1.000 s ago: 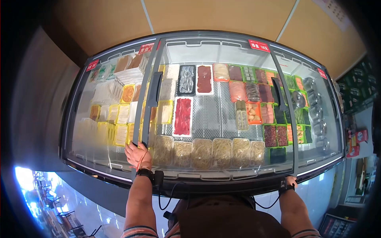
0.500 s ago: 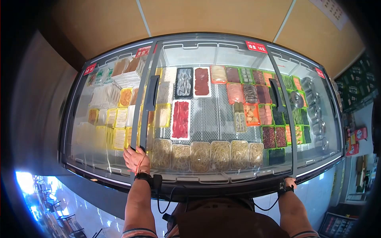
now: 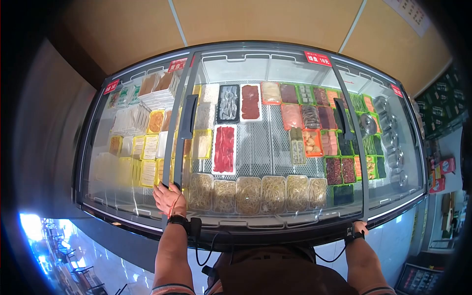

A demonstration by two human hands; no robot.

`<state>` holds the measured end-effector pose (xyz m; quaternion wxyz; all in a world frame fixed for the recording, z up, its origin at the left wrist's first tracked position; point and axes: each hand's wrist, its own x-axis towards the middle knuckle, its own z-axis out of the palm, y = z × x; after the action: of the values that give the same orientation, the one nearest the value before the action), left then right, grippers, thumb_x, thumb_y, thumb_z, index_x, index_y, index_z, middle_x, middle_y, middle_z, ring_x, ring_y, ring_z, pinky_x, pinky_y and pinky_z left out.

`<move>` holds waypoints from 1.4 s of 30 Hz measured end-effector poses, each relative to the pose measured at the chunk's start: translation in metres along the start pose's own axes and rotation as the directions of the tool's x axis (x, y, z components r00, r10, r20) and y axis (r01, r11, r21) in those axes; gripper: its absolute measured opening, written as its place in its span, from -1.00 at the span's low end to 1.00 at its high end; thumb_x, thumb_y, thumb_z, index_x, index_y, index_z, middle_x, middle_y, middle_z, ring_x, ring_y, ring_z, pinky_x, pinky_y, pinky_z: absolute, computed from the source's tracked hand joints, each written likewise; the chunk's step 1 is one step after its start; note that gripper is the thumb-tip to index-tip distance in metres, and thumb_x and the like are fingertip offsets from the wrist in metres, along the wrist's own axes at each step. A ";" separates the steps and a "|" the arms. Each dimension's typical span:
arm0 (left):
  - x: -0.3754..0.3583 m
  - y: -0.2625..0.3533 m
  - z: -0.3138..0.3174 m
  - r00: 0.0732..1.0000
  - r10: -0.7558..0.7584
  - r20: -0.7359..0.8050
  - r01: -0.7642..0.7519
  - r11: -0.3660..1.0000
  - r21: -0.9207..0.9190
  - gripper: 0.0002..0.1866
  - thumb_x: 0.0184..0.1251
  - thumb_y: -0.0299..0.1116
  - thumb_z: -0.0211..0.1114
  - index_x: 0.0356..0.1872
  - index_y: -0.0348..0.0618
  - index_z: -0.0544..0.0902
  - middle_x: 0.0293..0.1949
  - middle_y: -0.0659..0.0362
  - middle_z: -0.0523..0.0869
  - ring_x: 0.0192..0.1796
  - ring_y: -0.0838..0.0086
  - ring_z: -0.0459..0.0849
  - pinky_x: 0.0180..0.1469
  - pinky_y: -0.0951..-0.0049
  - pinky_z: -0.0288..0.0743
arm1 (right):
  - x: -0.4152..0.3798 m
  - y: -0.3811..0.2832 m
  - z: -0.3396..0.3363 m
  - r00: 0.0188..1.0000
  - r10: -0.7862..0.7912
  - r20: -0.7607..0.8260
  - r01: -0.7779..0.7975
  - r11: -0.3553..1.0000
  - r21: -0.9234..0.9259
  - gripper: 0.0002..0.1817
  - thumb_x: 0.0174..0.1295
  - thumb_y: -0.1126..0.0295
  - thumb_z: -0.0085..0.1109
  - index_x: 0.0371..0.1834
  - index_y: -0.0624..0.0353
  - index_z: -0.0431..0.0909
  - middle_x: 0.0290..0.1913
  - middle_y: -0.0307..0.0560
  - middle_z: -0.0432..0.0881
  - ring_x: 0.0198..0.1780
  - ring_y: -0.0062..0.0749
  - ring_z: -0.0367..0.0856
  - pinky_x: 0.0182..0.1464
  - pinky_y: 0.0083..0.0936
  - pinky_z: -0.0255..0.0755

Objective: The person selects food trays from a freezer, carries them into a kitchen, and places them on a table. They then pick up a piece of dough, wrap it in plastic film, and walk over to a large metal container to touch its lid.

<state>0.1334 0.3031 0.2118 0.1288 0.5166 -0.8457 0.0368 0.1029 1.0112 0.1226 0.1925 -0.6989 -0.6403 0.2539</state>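
Note:
My left hand (image 3: pixel 169 198) lies on the left upright frame bar (image 3: pixel 169 167) of the glass-topped freezer, fingers stretched out and slightly apart. At the freezer's front edge (image 3: pixel 290 231), my right hand (image 3: pixel 361 227) rests near the foot of the right frame bar (image 3: pixel 364 196); its fingers are mostly hidden. Under the glass, closest to my left hand, is a tray of pale noodle-like strands (image 3: pixel 201 191), one of several in a row. Farther in are a white tray of red meat slices (image 3: pixel 225 149), a black tray (image 3: pixel 228 103) and a tray of dark red meat (image 3: pixel 250 102).
Black door handles (image 3: pixel 188 116) stand on the glass lids. Green-rimmed trays (image 3: pixel 340 169) fill the right side, with round metal lids (image 3: pixel 395 140) beyond. Yellow-rimmed trays (image 3: pixel 148 173) sit at the left. A tan panelled wall (image 3: pixel 265 22) rises behind the freezer.
Both hands stay in place on the freezer. The view has shifted very slightly; the trays and glass lids look unchanged.

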 end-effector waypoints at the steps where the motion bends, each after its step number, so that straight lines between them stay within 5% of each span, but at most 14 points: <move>1: 0.000 0.000 0.000 1.000 0.000 -0.001 0.000 1.000 0.000 -0.50 0.42 -0.03 -0.01 0.22 -0.12 0.45 0.32 0.03 0.40 0.37 0.14 0.31 0.30 0.07 0.25 | -0.012 -0.008 -0.009 1.000 0.013 0.010 -0.013 1.000 -0.005 -0.42 0.32 0.06 -0.07 0.04 0.50 0.33 -0.07 0.46 0.59 -0.03 0.27 0.60 0.02 -0.07 0.50; 35: 0.000 0.001 -0.002 1.000 -0.007 0.007 0.007 1.000 -0.016 -0.50 0.41 -0.04 -0.01 0.22 -0.13 0.44 0.33 0.03 0.40 0.38 0.12 0.30 0.31 0.04 0.25 | -0.032 -0.020 -0.013 0.986 -0.014 -0.168 -0.005 0.993 -0.115 -0.43 0.30 0.04 -0.06 0.01 0.44 0.40 -0.10 0.42 0.62 -0.06 0.28 0.62 0.02 -0.05 0.50; 42: 0.000 0.001 -0.003 1.000 -0.004 0.012 0.004 1.000 -0.021 -0.49 0.42 -0.03 -0.02 0.23 -0.13 0.44 0.33 0.03 0.40 0.38 0.12 0.30 0.32 0.05 0.24 | -0.037 -0.024 -0.024 0.998 0.009 -0.069 -0.012 0.999 -0.051 -0.44 0.31 0.05 -0.06 0.00 0.46 0.39 -0.11 0.42 0.62 -0.06 0.28 0.62 0.01 -0.04 0.51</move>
<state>0.1332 0.3045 0.2144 0.1291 0.5172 -0.8457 0.0246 0.0960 0.9783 0.1602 0.1951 -0.7153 -0.6360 0.2139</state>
